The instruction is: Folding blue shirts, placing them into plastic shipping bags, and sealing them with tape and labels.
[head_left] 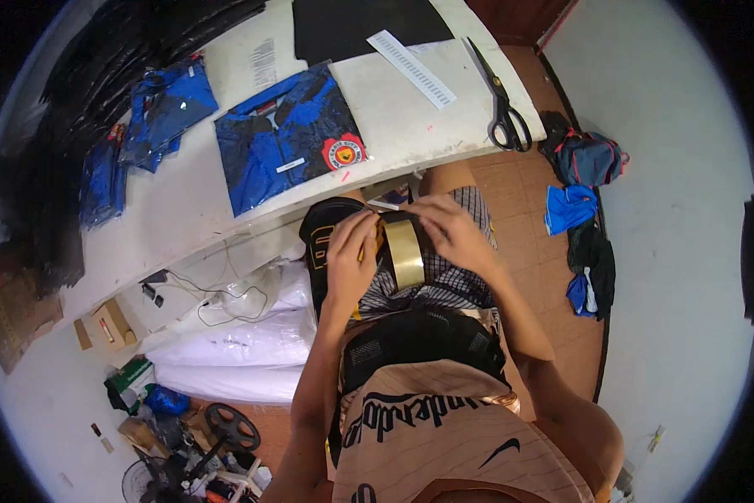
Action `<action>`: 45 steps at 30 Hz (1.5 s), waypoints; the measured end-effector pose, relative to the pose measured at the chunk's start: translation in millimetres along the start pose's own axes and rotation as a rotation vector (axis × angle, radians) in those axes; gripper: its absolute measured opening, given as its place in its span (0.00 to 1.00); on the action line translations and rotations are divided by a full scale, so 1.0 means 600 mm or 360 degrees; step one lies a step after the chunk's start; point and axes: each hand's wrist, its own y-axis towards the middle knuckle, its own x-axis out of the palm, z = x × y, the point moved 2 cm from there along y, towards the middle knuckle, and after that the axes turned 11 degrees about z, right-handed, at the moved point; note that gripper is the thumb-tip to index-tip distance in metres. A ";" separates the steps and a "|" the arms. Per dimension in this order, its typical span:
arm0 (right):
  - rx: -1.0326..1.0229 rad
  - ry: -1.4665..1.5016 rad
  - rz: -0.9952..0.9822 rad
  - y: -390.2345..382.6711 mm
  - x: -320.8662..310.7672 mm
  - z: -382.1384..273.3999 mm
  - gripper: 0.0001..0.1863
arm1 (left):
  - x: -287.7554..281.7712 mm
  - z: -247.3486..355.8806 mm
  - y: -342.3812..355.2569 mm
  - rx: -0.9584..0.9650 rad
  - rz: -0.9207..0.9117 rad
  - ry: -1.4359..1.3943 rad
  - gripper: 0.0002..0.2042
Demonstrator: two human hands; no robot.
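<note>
A wide roll of shiny gold-brown tape [405, 256] rests in my lap, against my patterned shorts. Curled fingers of my left hand [352, 251] are at the roll's left side, with some fingertips hidden. On the other side, my right hand [455, 235] has its thumb and fingers bent together at the roll's far right edge. Whether a loose tape end is between them cannot be made out. Just beyond my knees, a folded blue and black shirt [280, 142] in a clear plastic bag lies on the white table [402, 138].
Black-handled scissors [503, 105] and a white printed strip [412, 69] lie on the table, near a black sheet [360, 25]. More bagged shirts [171, 109] and black plastic bags [100, 92] occupy its left. Clothes and a backpack [591, 159] sit on the floor along the right wall.
</note>
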 end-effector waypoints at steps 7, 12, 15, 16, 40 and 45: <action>-0.0204 -0.0119 -0.0217 -0.054 0.025 -0.016 0.18 | 0.024 -0.020 -0.033 -0.0024 -0.0524 -0.0007 0.16; -0.0200 -0.0113 -0.0240 -0.069 0.013 -0.028 0.16 | 0.033 -0.019 -0.022 0.0036 -0.0617 0.0100 0.19; -0.0232 -0.0099 -0.0201 -0.074 0.018 -0.029 0.15 | 0.033 -0.022 -0.021 0.0015 -0.0620 0.0097 0.19; -0.0242 -0.0110 -0.0170 -0.076 0.020 -0.029 0.14 | 0.033 -0.022 -0.022 0.0017 -0.0623 0.0095 0.19; -0.0042 -0.0186 0.0212 -0.077 0.035 -0.009 0.16 | -0.014 0.015 -0.065 0.0136 -0.0489 0.0012 0.19; -0.0086 -0.0204 0.0143 -0.079 0.038 -0.007 0.13 | -0.018 0.016 -0.069 0.0206 -0.0435 0.0005 0.15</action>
